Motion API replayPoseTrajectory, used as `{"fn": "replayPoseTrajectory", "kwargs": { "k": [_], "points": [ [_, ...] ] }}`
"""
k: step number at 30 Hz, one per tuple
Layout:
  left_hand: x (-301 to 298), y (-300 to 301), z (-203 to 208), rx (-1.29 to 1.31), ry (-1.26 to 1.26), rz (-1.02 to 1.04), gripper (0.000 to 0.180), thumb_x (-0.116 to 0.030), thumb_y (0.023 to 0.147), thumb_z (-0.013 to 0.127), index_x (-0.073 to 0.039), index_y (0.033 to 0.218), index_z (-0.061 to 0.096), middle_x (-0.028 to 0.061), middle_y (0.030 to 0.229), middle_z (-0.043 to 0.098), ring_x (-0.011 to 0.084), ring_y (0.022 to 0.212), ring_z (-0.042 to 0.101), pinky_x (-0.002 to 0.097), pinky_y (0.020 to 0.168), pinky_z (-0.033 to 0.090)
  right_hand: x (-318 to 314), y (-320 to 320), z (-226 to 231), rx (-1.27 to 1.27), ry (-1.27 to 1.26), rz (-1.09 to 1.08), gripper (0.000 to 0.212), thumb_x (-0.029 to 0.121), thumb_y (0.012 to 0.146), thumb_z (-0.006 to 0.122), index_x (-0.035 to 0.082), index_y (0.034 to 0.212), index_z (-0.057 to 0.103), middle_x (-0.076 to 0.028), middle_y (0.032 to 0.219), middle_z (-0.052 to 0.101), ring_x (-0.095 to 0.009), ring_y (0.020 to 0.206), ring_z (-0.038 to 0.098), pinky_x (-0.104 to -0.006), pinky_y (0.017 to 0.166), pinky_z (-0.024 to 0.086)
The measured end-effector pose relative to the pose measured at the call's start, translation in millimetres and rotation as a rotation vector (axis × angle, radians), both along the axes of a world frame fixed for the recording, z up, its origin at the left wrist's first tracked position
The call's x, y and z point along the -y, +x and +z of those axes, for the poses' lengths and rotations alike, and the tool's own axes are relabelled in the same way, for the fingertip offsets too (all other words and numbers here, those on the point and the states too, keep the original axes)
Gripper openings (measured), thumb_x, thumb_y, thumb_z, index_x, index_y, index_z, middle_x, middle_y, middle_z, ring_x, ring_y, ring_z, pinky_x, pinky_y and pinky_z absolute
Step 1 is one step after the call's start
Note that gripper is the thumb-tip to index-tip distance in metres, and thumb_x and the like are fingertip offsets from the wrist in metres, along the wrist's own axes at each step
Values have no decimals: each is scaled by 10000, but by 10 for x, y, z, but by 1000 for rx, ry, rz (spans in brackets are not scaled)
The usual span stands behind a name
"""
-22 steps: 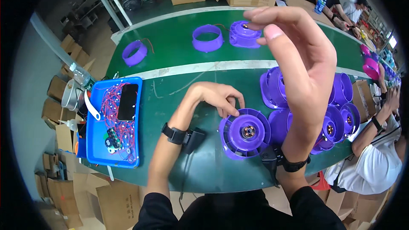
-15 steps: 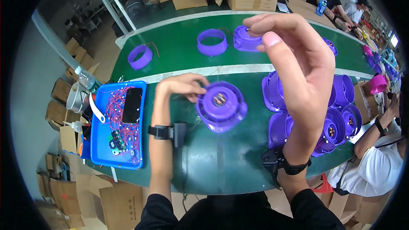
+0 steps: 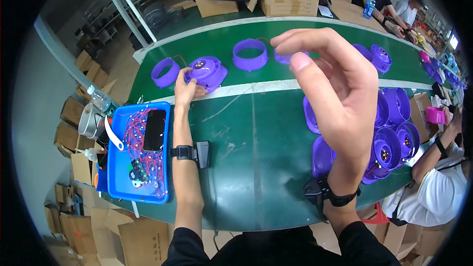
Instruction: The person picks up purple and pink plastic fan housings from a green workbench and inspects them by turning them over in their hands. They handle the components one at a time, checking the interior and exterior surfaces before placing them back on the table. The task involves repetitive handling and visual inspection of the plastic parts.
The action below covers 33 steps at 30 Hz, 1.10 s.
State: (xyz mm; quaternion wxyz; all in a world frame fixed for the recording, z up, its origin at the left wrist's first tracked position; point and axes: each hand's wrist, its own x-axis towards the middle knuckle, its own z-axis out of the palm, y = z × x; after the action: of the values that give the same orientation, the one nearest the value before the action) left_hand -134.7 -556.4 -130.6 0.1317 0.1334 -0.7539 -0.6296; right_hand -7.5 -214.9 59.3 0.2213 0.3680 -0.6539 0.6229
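Near the far left of the table, my left hand (image 3: 190,88) grips a purple round plastic housing (image 3: 209,73) by its left side, thumb up by the rim and fingers low along it. The housing has small metal contacts in its centre and sits by the white strip. My right hand (image 3: 340,83) is raised close to the camera, fingers curved, with a gap between thumb and forefinger and nothing visible in it. It partly covers another purple part (image 3: 285,59) behind it. Two purple rings (image 3: 165,76), (image 3: 250,64) stand on either side of the gripped housing.
A blue tray (image 3: 114,177) holds red wires, a black phone (image 3: 155,130) and a small green board. Several purple housings (image 3: 387,152) are stacked at the right. Cardboard boxes (image 3: 290,2) stand at the back. A co-worker's arm (image 3: 433,152) is at the right edge.
My left hand has carried the purple housing from the middle of the table to the far left, between the two rings. My right hand has shifted slightly left and down, still curved.
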Motion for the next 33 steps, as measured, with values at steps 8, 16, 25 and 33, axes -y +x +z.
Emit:
{"fn": "replayPoseTrajectory", "kwargs": {
  "k": [8, 16, 25, 33],
  "points": [
    [-97, -262, -363, -118, -502, 47, 249, -190, 947, 616, -22, 1119, 678, 139, 774, 721, 183, 680, 706, 324, 641, 534, -26, -27, -4, -18, 0, -17, 167, -58, 897, 533, -81, 1023, 639, -143, 1059, 670, -139, 944, 613, -243, 779, 479],
    [189, -640, -515, -129, -669, 279, 293, -321, 937, 627, -93, 1095, 718, 131, 772, 730, 283, 743, 722, 410, 713, 538, -50, -62, -8, -67, 49, -72, 149, -40, 902, 551, -62, 1010, 651, -127, 1034, 686, -136, 906, 651, -257, 820, 508],
    [-73, -646, -316, -213, -742, 301, 408, -298, 887, 637, -126, 1254, 587, 154, 865, 726, 335, 789, 692, 460, 710, 520, 40, -61, -136, -183, 117, -74, 130, 112, 783, 632, -15, 782, 607, -201, 727, 626, -373, 701, 635, -442, 647, 515],
    [-2063, 370, 1132, -456, -695, -972, 267, -109, 871, 642, -32, 1125, 672, 87, 882, 701, 144, 775, 659, 290, 674, 508, -77, 646, -329, -224, 533, 362, 221, 142, 683, 679, -49, 765, 603, -195, 654, 615, -338, 609, 662, -419, 537, 508]
  ]
}}
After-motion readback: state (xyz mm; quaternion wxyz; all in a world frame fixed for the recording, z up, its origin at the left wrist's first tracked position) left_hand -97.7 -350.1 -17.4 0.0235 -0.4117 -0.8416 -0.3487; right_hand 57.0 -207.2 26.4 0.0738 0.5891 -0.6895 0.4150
